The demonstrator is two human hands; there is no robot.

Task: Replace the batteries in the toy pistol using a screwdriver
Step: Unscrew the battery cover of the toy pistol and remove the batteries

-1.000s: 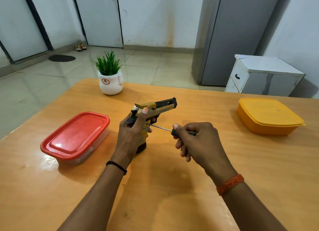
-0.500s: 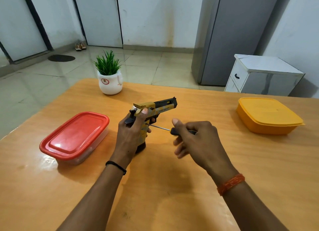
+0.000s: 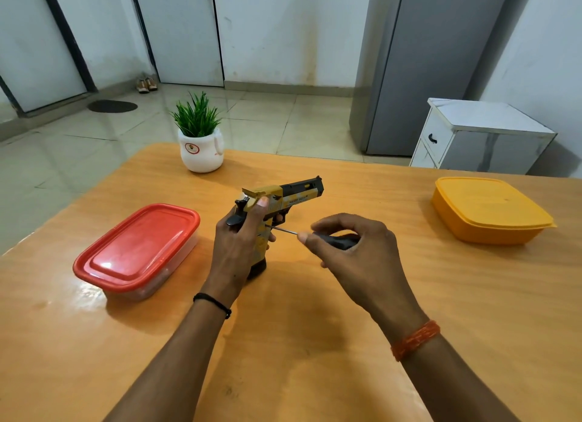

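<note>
- Pistol (image 3: 277,201) stands butt-down on the table (image 3: 315,343), muzzle pointing away and to the right; every place below is told from it.
- Left hand (image 3: 234,248) wraps the grip from the near-left side, fingers curled round it, thumb up against the yellow rear of the slide.
- Screwdriver (image 3: 315,237) lies to the right of the grip, its long axis nearly level, running from the right hand leftward; the tip meets the grip's right face just below the trigger guard, presumably at the battery cover's screw.
- Right hand (image 3: 356,258) is the nearer to the tool: thumb and curled fingers pinch the black handle, the outer fingers loosely spread.
- Any turn must therefore spin about that level shaft while the left hand braces the grip against the push.
- Against the frame half a second ago, the right-hand fingers have shifted on the handle, as if re-gripping mid-turn; pistol and left hand sit unchanged.
- Red box (image 3: 138,248) lies well left, yellow box (image 3: 488,210) well right, plant (image 3: 200,138) beyond.
</note>
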